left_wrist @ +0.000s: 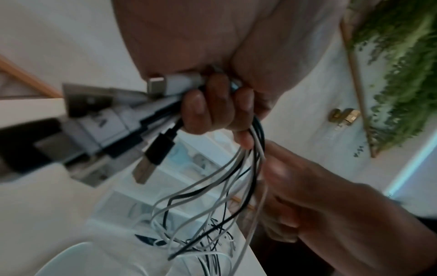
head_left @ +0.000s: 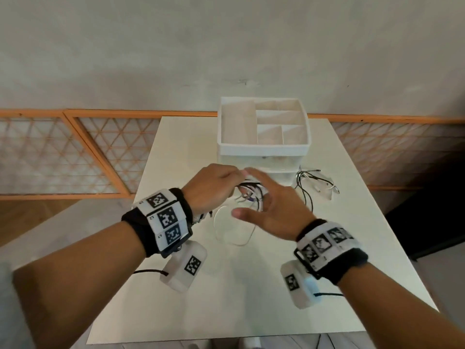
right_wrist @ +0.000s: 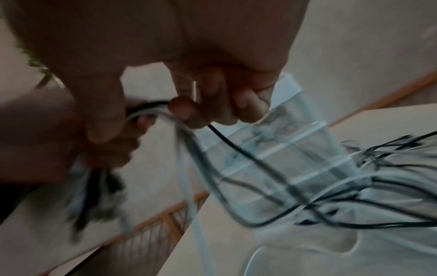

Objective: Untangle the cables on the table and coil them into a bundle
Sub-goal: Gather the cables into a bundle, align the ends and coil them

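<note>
My left hand (head_left: 230,176) grips a bunch of black and white cables (head_left: 249,191) just above the table (head_left: 251,293). In the left wrist view its fingers (left_wrist: 208,110) curl round the bunch, and several USB plugs (left_wrist: 153,155) stick out past them. Strands hang down in tangled loops (left_wrist: 203,214). My right hand (head_left: 242,193) is close beside the left, thumb and index finger stretched out, the other fingers (right_wrist: 189,112) curled among the strands; a black cable (right_wrist: 236,147) runs out from under them. A loose tangle (head_left: 313,182) lies on the table to the right.
A white divided organizer box (head_left: 264,148) stands on clear drawers at the table's far middle, right behind my hands. A thin white cable loop (head_left: 234,241) lies on the table below my hands. An orange lattice rail (head_left: 75,152) runs behind the table.
</note>
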The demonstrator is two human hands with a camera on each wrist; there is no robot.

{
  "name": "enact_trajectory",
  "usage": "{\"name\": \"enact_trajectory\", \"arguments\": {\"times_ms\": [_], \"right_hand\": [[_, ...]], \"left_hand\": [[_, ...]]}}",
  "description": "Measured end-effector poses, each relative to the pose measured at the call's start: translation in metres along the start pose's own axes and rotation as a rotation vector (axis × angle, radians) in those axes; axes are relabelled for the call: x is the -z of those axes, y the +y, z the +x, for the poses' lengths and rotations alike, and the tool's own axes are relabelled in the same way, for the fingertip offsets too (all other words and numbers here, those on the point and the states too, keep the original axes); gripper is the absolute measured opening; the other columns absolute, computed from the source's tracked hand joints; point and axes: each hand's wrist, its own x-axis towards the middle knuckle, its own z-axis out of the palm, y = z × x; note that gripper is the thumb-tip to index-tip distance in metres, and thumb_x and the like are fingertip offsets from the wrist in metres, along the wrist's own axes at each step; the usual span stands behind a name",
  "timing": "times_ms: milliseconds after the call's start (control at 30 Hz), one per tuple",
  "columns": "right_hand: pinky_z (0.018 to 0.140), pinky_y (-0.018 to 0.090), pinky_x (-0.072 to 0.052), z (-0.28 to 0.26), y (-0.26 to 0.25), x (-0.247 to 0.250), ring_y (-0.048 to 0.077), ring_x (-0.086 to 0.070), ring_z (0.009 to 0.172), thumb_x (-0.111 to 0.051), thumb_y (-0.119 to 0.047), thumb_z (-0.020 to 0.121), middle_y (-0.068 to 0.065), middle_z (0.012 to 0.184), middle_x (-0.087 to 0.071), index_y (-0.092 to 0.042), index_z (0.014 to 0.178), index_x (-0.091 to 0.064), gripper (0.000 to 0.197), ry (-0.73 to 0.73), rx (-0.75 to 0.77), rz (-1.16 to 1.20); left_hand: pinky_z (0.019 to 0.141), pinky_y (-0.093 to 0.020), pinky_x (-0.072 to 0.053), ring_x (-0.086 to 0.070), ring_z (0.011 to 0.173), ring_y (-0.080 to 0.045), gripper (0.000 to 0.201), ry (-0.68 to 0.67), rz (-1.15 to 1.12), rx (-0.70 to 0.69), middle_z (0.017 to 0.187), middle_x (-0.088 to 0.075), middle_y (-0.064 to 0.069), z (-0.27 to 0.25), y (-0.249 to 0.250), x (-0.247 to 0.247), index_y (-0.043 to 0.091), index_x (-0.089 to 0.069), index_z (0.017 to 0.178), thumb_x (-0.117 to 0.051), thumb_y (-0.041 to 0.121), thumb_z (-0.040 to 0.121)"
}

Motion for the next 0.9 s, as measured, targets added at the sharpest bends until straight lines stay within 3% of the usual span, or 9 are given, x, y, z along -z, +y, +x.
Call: {"name": "enact_trajectory", "arguments": {"times_ms": [100, 200, 300, 367, 400, 567, 700, 833, 900], "right_hand": [[0.077, 0.027, -0.046, 0.012, 0.017, -0.019, 0.018, -0.063, 0.085, -0.069, -0.05, 0.082, -0.012, 0.085, -0.068, -0.032, 0.099, -0.065, 0.026, -0.013, -0.04, -0.096], [0.08, 0.031, -0.05, 0.021, 0.063, 0.002, 0.024, -0.069, 0.091, -0.066, -0.046, 0.085, -0.001, 0.084, -0.072, -0.025, 0.093, -0.071, 0.023, -0.145, -0.212, -0.261], [0.073, 0.022, -0.038, 0.027, 0.087, 0.037, 0.03, -0.069, 0.089, -0.065, -0.019, 0.085, 0.007, 0.085, -0.075, -0.027, 0.095, -0.071, 0.015, 0.264, -0.311, -0.295], [0.07, 0.012, -0.035, 0.028, 0.088, 0.047, 0.028, -0.069, 0.079, -0.064, -0.015, 0.088, 0.009, 0.082, -0.074, -0.026, 0.103, -0.07, 0.02, 0.558, -0.188, -0.2], [0.075, 0.016, -0.041, 0.028, 0.086, 0.047, 0.028, -0.068, 0.077, -0.065, -0.016, 0.089, 0.01, 0.082, -0.073, -0.025, 0.115, -0.067, 0.027, 0.555, -0.177, -0.162], [0.104, 0.042, -0.044, 0.01, 0.098, 0.017, 0.033, -0.055, 0.12, -0.069, -0.025, 0.083, 0.013, 0.128, -0.059, -0.032, 0.152, -0.026, 0.082, 0.009, -0.425, -0.338], [0.099, 0.032, -0.043, -0.006, 0.049, -0.008, 0.014, -0.051, 0.115, -0.082, -0.036, 0.073, 0.0, 0.127, -0.049, -0.034, 0.146, -0.039, 0.084, 0.058, -0.068, -0.089], [0.073, 0.03, -0.047, -0.004, 0.03, -0.041, 0.016, -0.061, 0.086, -0.069, -0.046, 0.08, -0.007, 0.091, -0.065, -0.031, 0.088, -0.063, 0.018, -0.069, 0.047, -0.192], [0.067, 0.032, -0.043, 0.0, 0.058, -0.038, 0.026, -0.061, 0.076, -0.066, -0.036, 0.084, 0.0, 0.074, -0.066, -0.024, 0.068, -0.06, 0.021, -0.1, -0.053, -0.309]], "left_hand": [[0.037, -0.013, -0.03, -0.031, 0.033, -0.004, 0.043, -0.073, 0.033, -0.132, 0.047, -0.037, 0.01, -0.008, 0.014, 0.002, 0.013, -0.051, 0.062, -0.049, 0.031, 0.101], [0.04, -0.014, -0.034, -0.032, 0.036, -0.004, 0.037, -0.159, 0.012, -0.155, 0.049, -0.037, 0.011, -0.018, 0.006, 0.019, 0.013, -0.071, 0.08, -0.048, 0.034, 0.1], [0.054, -0.011, -0.036, -0.046, 0.052, -0.001, 0.033, -0.205, 0.192, -0.141, 0.055, -0.051, 0.014, -0.018, -0.018, 0.024, 0.02, -0.076, 0.1, -0.048, 0.038, 0.099], [0.063, -0.021, -0.041, -0.053, 0.064, -0.009, 0.037, -0.178, 0.326, -0.124, 0.067, -0.062, 0.008, -0.014, -0.035, 0.019, 0.017, -0.073, 0.103, -0.044, 0.04, 0.101], [0.067, -0.028, -0.045, -0.058, 0.07, -0.017, 0.04, -0.141, 0.391, -0.111, 0.074, -0.066, -0.002, -0.01, -0.044, 0.015, 0.015, -0.071, 0.103, -0.042, 0.041, 0.102], [0.071, -0.037, -0.049, -0.058, 0.074, -0.026, 0.037, -0.021, 0.503, -0.059, 0.073, -0.065, 0.001, -0.005, -0.067, 0.001, 0.023, -0.068, 0.097, -0.038, 0.045, 0.101], [0.074, -0.036, -0.049, -0.058, 0.075, -0.021, 0.037, -0.111, 0.488, -0.129, 0.077, -0.066, 0.005, -0.003, -0.058, -0.012, 0.024, -0.068, 0.093, -0.04, 0.046, 0.101], [0.063, -0.026, -0.039, -0.047, 0.059, -0.007, 0.035, -0.204, 0.353, -0.259, 0.063, -0.055, 0.009, -0.007, -0.038, -0.028, 0.016, -0.069, 0.089, -0.044, 0.037, 0.101], [0.062, -0.029, -0.035, -0.039, 0.058, -0.012, 0.035, -0.268, 0.308, -0.236, 0.062, -0.046, 0.006, -0.012, -0.04, -0.029, 0.009, -0.06, 0.084, -0.041, 0.032, 0.103]]}}
